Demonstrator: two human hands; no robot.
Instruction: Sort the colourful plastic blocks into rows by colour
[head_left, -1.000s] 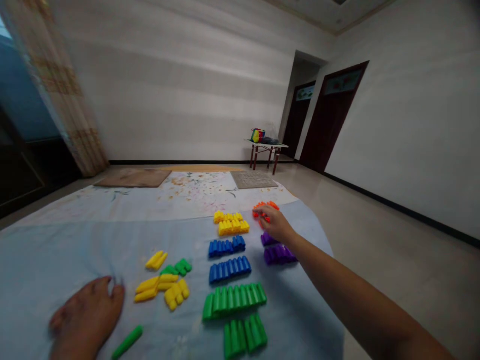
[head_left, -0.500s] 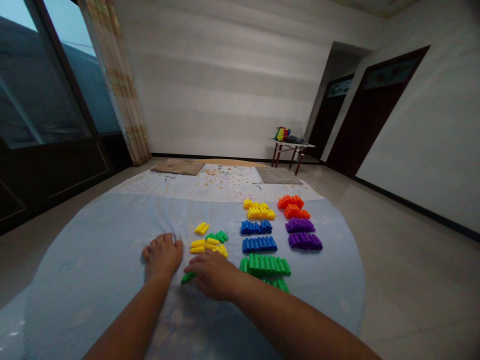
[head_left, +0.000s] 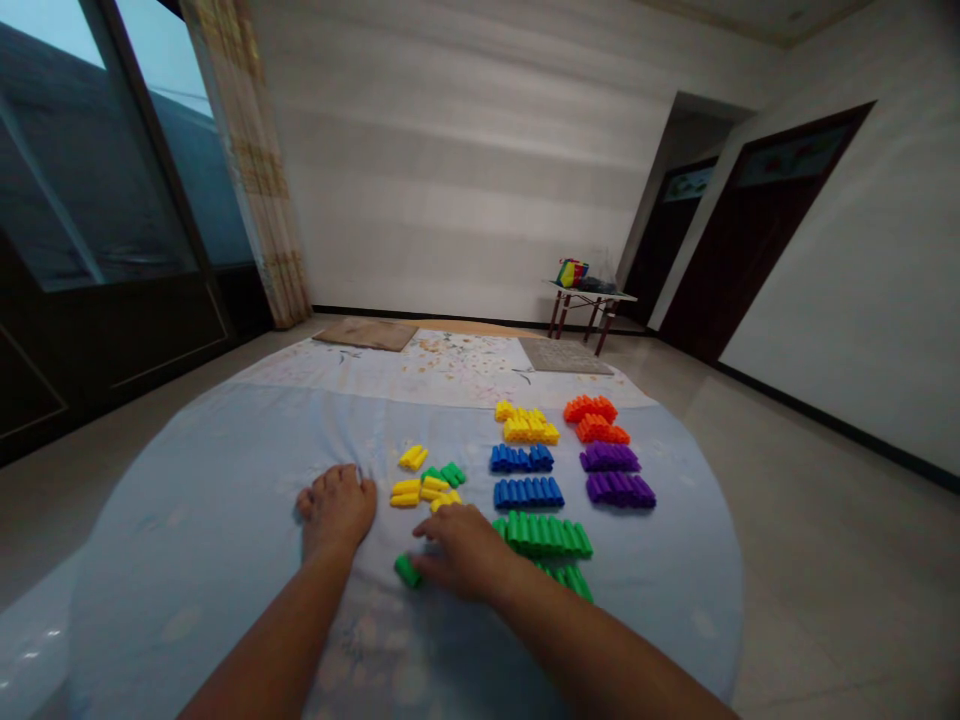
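Observation:
My left hand (head_left: 339, 508) lies flat on the pale blue cloth, fingers spread and nothing held. Beside it on the right, my right hand (head_left: 466, 550) is low over the cloth with its fingers apart. Its thumb tip touches or nearly touches a short green cylinder-like piece (head_left: 407, 570). Just beyond this hand lies a loose group of yellow pieces (head_left: 406, 492) and green pieces (head_left: 452, 474), with another yellow pair (head_left: 412, 457) farther back. The right forearm and hand partly cover the rows of green pieces (head_left: 547, 535).
Right of the loose group stand rows of blue pieces (head_left: 527, 492), yellow pieces (head_left: 529, 428), orange pieces (head_left: 590, 407) and purple pieces (head_left: 620, 490). Two flat mats, one brown (head_left: 366, 334) and one grey (head_left: 564, 355), lie at the table's far edge. A small side table (head_left: 592, 293) stands behind.
My right hand has shifted right and its fingers have come off the green piece, which now lies turned and farther right. The left hand stays on the cloth. The view has shifted slightly.

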